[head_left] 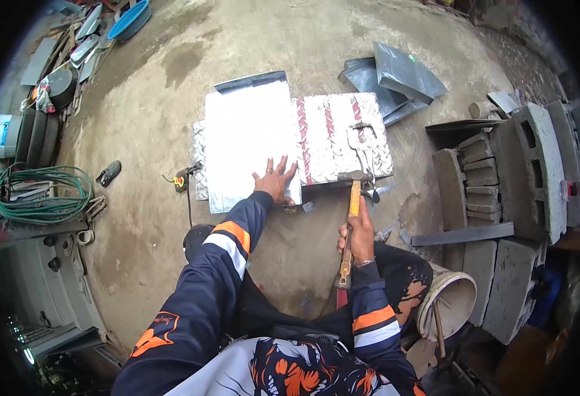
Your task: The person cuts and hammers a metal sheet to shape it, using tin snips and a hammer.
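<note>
Head view, single: worn on the person's head, facing forward and steeply down, wide and round-edged. Torso [296, 366] at six o'clock, nearest; left hand [276, 183] and right hand [362, 232] mid-distance; floor [270, 39] toward twelve o'clock, farthest.

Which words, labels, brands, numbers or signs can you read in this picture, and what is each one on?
No text can be read with certainty.
Left sleeve: small script beside an orange design, too small and blurred to read.
Hammer handle: dark markings, possibly lettering, too blurred to read.
</note>
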The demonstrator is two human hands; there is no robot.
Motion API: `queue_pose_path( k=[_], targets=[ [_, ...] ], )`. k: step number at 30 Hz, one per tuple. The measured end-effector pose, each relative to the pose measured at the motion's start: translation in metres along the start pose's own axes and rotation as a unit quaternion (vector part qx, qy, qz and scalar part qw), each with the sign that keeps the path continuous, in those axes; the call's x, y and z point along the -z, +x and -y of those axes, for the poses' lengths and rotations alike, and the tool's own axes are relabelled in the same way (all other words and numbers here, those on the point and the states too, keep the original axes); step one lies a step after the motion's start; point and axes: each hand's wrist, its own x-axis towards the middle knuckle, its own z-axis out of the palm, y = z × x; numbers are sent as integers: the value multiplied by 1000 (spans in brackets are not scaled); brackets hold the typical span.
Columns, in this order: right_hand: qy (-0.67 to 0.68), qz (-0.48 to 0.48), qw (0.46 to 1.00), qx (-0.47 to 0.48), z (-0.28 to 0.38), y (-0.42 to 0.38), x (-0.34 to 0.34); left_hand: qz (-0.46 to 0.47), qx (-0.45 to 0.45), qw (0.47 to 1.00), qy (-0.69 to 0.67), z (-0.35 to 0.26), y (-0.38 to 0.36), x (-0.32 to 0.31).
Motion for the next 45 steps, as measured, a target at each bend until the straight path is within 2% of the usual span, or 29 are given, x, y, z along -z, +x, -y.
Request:
queue_pose_path(
  k=[4, 6, 8, 10, 13, 14, 16, 17, 18, 20, 21, 24, 26, 28, 29, 30, 32, 38, 41, 42, 43, 44, 45],
  targets=[
    [-4, 26, 1000, 9, 1, 10, 4, -24, -24, 999, -15, 20, 22, -9],
    [-20, 35, 999, 11, 7, 12, 2, -14, 57, 997, -41, 4, 14, 10],
    [-29, 48, 998, -16, 12, 16, 3, 20, 72, 996, -50, 0, 17, 17],
    [-6, 54, 999, 2, 14, 24, -2, 16, 79, 996, -49, -2, 14, 16],
    [92, -39, 991, 94, 24, 31, -22, 2, 85, 995, -55, -2, 14, 17],
    [92, -38, 991, 93, 21, 34, -33, -6, 84, 994, -63, -2, 14, 17],
    [102, -108, 982, 117, 6, 41, -57, -6, 83, 995, -59, -1, 15, 17],
    [42, -92, 984, 145, -10, 43, -69, -7, 79, 995, -56, -1, 15, 16],
    [43, -94, 984, 144, -16, 44, -63, -6, 78, 995, -55, 1, 15, 17],
    [-46, 73, 996, -3, -14, 43, -42, -7, 72, 995, -68, 5, 12, 21],
    [-40, 47, 998, -4, -5, 37, -35, -5, 72, 995, -68, 5, 12, 21],
    [-7, -36, 995, 94, 8, 36, -28, -4, 71, 995, -65, 7, 14, 17],
    [59, -107, 987, 104, 10, 35, -46, 0, 75, 995, -66, 6, 17, 16],
    [28, -84, 987, 134, -18, 39, -64, 0, 71, 995, -70, 7, 17, 16],
    [-41, 23, 996, 80, -24, 35, -64, 1, 78, 995, -69, 9, 19, 18],
    [-36, 73, 997, 7, -33, 29, -67, 3, 84, 994, -67, 9, 17, 17],
    [-36, 44, 998, -26, -25, 23, -50, -16, 73, 994, -77, 15, 14, 18],
    [45, -61, 993, 96, 2, 10, -39, -6, 92, 993, -68, 10, 14, 17],
    [103, -108, 982, 111, -2, 6, -61, -37, 90, 993, -60, 11, 14, 13],
    [102, -109, 983, 109, -20, 9, -68, -35, 91, 993, -61, 10, 14, 12],
    [42, -73, 990, 109, -46, 15, -74, -41, 92, 992, -71, 10, 14, 11],
    [-18, -36, 993, 111, -53, 14, -81, -49, 94, 991, -80, 10, 15, 11],
    [-17, -37, 993, 112, -53, 13, -76, -50, 92, 991, -79, 11, 17, 15]
  ],
)
